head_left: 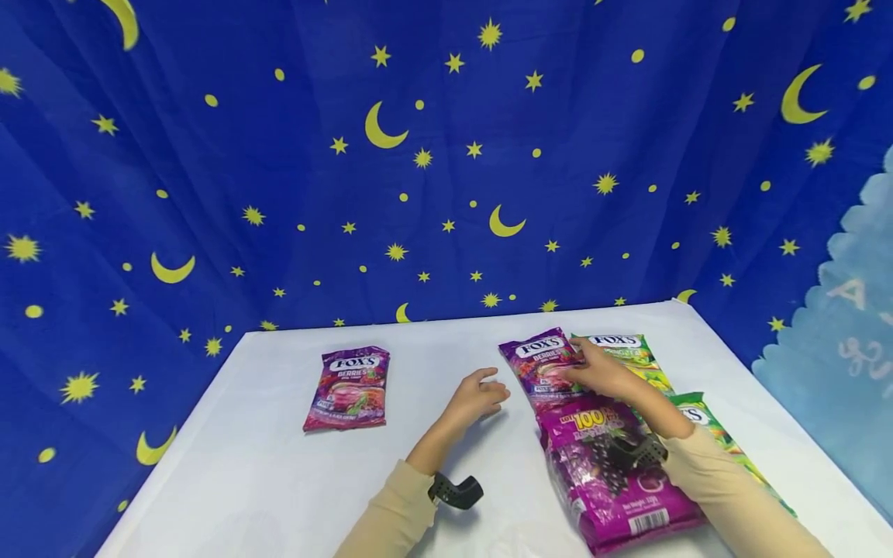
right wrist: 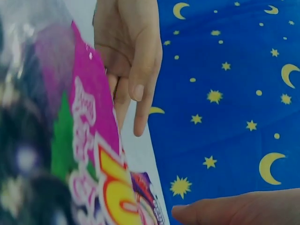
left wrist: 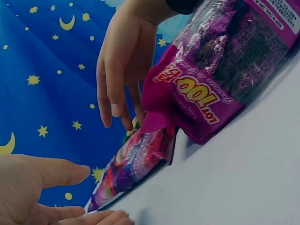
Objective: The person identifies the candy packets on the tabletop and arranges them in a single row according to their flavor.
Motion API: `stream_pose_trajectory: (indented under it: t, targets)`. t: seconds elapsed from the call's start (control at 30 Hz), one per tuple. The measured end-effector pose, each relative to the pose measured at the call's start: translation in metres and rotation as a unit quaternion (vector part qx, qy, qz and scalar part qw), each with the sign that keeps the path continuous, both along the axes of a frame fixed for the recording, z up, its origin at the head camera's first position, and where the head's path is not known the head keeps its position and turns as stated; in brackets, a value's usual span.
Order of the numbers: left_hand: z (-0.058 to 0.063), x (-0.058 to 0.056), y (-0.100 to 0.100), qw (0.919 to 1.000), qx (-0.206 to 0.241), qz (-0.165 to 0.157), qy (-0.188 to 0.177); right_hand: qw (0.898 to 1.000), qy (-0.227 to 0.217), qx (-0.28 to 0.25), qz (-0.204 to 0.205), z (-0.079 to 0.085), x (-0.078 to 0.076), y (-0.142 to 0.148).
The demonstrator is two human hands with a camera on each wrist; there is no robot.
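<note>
A purple Fox's Berries candy bag (head_left: 540,360) lies toward the back right, just above a larger magenta grape candy bag (head_left: 593,480). My right hand (head_left: 607,376) is over the right edge of that Berries bag, fingers extended. In the left wrist view, the fingers of the right hand (left wrist: 124,65) hang fairly straight beside the bags; whether they touch is unclear. My left hand (head_left: 477,399) hovers to the left of the Berries bag, fingers loosely bent and holding nothing. From the right wrist, the left hand (right wrist: 133,51) appears beyond the magenta bag (right wrist: 93,89).
Another purple Fox's Berries bag (head_left: 349,391) lies alone on the left of the white table (head_left: 265,480). Two green Fox's bags, one at the back (head_left: 631,353) and one nearer (head_left: 732,446), lie at the right. A blue star-patterned curtain (head_left: 446,186) stands behind.
</note>
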State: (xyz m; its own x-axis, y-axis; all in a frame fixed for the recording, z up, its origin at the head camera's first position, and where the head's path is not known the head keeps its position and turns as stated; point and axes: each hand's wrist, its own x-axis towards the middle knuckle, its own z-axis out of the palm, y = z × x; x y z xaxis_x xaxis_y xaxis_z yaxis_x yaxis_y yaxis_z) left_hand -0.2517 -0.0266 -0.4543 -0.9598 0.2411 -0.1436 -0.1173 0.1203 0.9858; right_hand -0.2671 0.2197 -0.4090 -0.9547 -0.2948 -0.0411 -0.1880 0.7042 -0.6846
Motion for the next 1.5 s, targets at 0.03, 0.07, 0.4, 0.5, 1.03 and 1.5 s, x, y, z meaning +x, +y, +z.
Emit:
stream_pose_trajectory:
  t: [0.03,0.07,0.4,0.5,1.03,1.5]
  targets:
    - [-0.001,0.000,0.002,1.0000,0.005,-0.003,-0.003,1.000,-0.001,0.004,-0.008,-0.001,0.000,0.001]
    - [-0.002,-0.001,0.004,0.9999,0.011,-0.009,-0.006,1.000,-0.003,0.007,-0.016,-0.001,0.000,0.002]
    - [-0.006,-0.002,0.017,0.9961,0.061,-0.055,-0.031,0.999,-0.005,0.034,-0.041,-0.003,-0.009,0.009]
    - [-0.009,-0.002,0.021,0.9955,0.078,-0.048,-0.027,0.998,-0.018,0.042,-0.040,-0.006,-0.012,0.012]
    - [-0.014,-0.006,0.029,0.9969,0.071,-0.025,-0.023,0.992,-0.125,-0.017,-0.012,-0.016,-0.032,0.020]
    - [-0.015,-0.007,0.026,0.9978,-0.026,0.053,0.030,0.964,-0.222,-0.142,-0.041,-0.015,-0.032,0.015]
